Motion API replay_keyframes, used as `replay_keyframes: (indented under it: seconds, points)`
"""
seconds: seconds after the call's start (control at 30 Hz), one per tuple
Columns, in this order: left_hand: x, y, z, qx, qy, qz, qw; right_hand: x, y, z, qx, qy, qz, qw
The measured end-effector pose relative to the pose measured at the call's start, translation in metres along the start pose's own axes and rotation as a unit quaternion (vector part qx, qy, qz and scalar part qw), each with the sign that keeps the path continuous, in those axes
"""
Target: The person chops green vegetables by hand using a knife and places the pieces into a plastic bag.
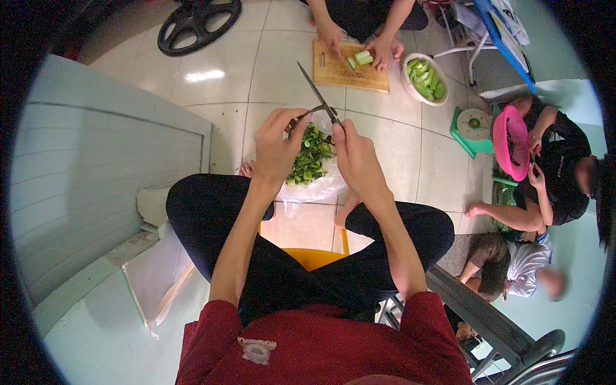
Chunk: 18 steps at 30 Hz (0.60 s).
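Our left hand [277, 144] is closed, fingertips pinching one end of a thin, dark piece [316, 109]; we cannot tell what it is. Our right hand [358, 157] is wrapped around the base of a long, pointed blade [313, 85], which slants up and to the left. The piece and the blade meet between our hands, above a heap of chopped greens [311, 155] on a white plastic bag [308, 194]. The bag lies on the tiled floor [385, 131] in front of our knees. Farther off, a co-worker's hands [383, 52] are at pale green chunks [364, 58] on a wooden board [327, 76]. Just beside the board stands a white bowl [407, 83] of cut green pieces. To the right, a pink basket [502, 149] is near a green scale [461, 131].
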<state>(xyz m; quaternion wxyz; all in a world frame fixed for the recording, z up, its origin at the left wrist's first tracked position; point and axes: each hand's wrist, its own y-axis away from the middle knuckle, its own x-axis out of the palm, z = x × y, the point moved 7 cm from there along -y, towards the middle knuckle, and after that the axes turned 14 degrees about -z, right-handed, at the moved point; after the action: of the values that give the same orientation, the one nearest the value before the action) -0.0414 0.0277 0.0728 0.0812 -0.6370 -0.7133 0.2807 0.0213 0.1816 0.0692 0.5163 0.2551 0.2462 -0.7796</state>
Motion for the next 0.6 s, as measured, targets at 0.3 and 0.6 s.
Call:
replay_keyframes:
  seconds: [0.3, 0.6]
  points:
    - [0.003, 0.002, 0.011, 0.01, -0.05, 0.009, 0.999, 0.01, 0.006, 0.001, -0.061, 0.003, -0.012, 0.998]
    - [0.006, 0.009, 0.006, 0.079, -0.06, 0.016, 0.995, 0.014, 0.007, 0.0, -0.086, 0.003, -0.027, 0.996]
